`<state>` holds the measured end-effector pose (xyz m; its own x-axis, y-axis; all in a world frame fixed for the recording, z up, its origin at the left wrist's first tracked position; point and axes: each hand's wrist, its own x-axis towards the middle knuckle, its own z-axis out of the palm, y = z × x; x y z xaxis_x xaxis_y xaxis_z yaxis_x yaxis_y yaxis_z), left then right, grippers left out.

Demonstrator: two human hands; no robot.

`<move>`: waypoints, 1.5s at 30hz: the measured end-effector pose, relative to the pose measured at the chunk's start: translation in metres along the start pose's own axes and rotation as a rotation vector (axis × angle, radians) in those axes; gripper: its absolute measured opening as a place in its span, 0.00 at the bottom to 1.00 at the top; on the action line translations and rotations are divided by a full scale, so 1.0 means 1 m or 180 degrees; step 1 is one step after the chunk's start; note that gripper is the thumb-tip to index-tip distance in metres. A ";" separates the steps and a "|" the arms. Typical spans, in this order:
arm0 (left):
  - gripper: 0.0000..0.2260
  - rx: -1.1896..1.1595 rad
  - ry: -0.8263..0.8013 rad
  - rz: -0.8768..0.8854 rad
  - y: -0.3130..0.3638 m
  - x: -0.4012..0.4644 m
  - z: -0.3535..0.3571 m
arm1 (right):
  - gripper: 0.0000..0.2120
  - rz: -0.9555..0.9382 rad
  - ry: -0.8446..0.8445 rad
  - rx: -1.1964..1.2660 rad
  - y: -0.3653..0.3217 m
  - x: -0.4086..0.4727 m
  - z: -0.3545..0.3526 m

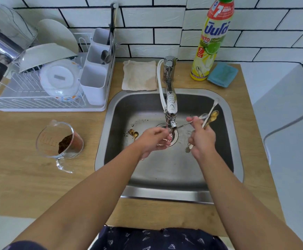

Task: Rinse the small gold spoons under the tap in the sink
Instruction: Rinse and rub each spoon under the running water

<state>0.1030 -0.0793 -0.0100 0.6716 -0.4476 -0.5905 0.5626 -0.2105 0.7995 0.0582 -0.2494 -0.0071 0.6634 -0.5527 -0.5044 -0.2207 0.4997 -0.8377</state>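
Head view, over the sink (226, 112). My right hand (204, 139) grips a bunch of spoons (210, 117) in a closed fist, right of the tap (170, 105). Their bowls fan up and away toward the back right corner; handle ends poke out below the fist. One gold bowl shows at the top of the bunch. Long axes run diagonally, near-left to far-right, tilted upward. One thinner spoon lies flatter, its length running left toward the spout.

My left hand (154, 141) sits under the spout, fingers curled. It seems to pinch the near end of that flatter spoon, but the tip is hidden, so I cannot tell for sure.

Two more gold spoons (134, 134) lie on the sink floor left of the drain, among dark specks, not touching either hand.

Judgement: rinsing is part done. To do this step well, I would bring the bowls down under the stream, spread the bunch so water reaches each bowl, and turn them over. Grip could slip when wet; hold near mid-handle. The floor pair needs picking up afterward.
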 end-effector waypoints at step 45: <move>0.14 0.0692 0.0291 0.0159 -0.014 -0.012 0.002 | 0.11 0.0115 -0.0072 -0.0175 0.010 -0.003 0.006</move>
<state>0.0861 -0.0731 -0.0142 0.7424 -0.3837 -0.5492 0.4172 -0.3767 0.8271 0.0581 -0.2389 -0.0127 0.6702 -0.5194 -0.5302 -0.2833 0.4813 -0.8295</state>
